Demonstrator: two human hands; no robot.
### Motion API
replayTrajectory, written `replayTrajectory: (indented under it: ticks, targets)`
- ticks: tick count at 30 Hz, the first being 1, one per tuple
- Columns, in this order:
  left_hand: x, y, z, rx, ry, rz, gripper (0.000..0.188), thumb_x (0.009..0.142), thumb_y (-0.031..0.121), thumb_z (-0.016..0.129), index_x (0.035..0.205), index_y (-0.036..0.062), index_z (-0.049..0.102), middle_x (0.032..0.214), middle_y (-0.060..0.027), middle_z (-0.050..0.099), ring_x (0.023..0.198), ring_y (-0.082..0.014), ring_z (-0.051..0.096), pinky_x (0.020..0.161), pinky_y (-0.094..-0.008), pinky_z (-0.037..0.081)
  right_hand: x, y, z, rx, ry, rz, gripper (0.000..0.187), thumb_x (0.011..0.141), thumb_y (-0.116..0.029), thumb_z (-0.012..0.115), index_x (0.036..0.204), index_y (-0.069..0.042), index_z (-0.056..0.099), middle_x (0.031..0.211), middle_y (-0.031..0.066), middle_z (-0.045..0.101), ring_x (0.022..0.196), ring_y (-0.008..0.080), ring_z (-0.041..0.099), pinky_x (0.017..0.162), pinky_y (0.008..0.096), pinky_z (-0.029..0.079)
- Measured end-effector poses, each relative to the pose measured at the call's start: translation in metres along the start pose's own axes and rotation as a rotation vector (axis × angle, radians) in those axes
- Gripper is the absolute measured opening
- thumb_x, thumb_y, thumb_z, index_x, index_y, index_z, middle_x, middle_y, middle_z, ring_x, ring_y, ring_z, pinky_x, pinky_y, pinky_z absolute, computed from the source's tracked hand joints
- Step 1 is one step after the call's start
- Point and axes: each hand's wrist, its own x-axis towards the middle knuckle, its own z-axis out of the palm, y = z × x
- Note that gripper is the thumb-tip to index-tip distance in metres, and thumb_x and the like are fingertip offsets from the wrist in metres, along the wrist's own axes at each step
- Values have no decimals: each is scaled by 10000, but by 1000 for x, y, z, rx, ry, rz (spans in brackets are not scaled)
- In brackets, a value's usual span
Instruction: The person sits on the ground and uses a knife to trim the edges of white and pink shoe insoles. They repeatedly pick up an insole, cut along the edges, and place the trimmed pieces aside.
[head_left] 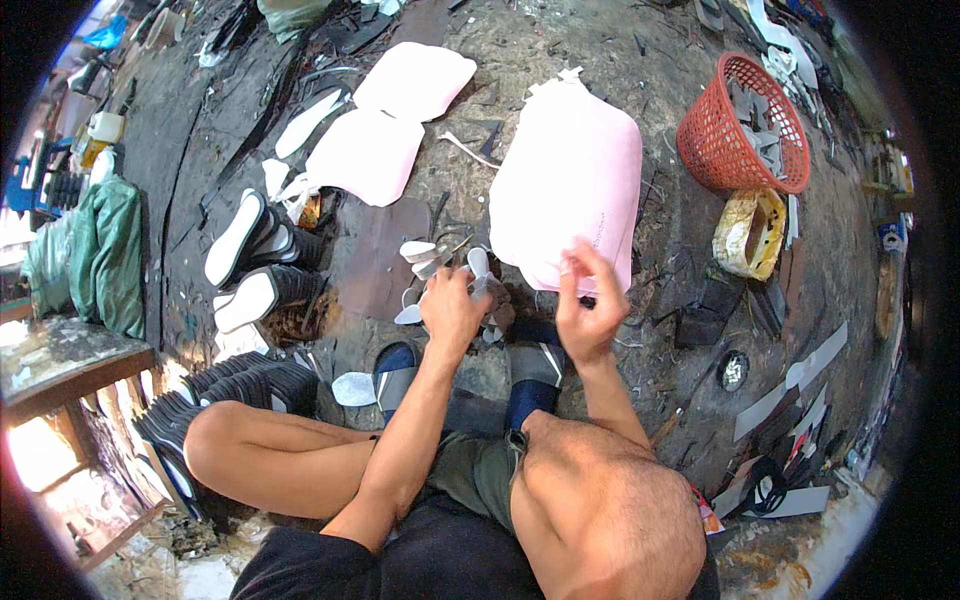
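My left hand (455, 312) is low over a small pile of white and grey oval pieces (478, 262), its fingers bent and apart. No piece shows clearly in its grasp. My right hand (592, 305) is at the near edge of a stack of pale pink sheets (568, 175) with rounded corners. Thumb and forefinger come together there in a pinch, slightly blurred. Whatever lies between those fingertips is too small to make out. More pink sheets (368, 155) lie on the ground to the far left, apart from both hands.
Stacked shoe soles (250, 300) with white tops stand at the left, and dark soles (240, 385) lie beside my knee. A red plastic basket (700, 150) holding grey scraps is at the far right, near a cut yellow container (745, 235). Scraps litter the ground.
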Motion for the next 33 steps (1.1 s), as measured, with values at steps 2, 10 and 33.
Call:
replayTrajectory:
  ticks: [2, 10, 33]
  targets:
    - [-14, -25, 11, -66, -45, 5, 354, 703, 249, 816, 1006, 96, 712, 988, -120, 668, 913, -325, 662, 782, -451, 536, -13, -6, 16, 50, -130, 17, 219, 860, 2, 687, 1079, -5, 700, 897, 124, 721, 748, 238, 689, 671, 341, 545]
    - [-15, -39, -26, -684, -186, -81, 366, 758, 155, 793, 1080, -9, 728, 915, -111, 738, 806, -186, 712, 738, -310, 565, -50, 16, 59, 262, -617, 369, 375, 874, -92, 697, 1248, -78, 666, 1088, 123, 709, 774, 233, 693, 729, 336, 561]
    - [1, 59, -54, -1476, -292, -49, 202, 850, -9, 745, 1047, -29, 707, 987, -121, 728, 846, -164, 709, 740, -275, 591, 38, 73, -52, -544, -433, -403, 213, 938, -226, 633, 1096, -87, 670, 1132, 117, 691, 995, 319, 676, 799, 428, 538]
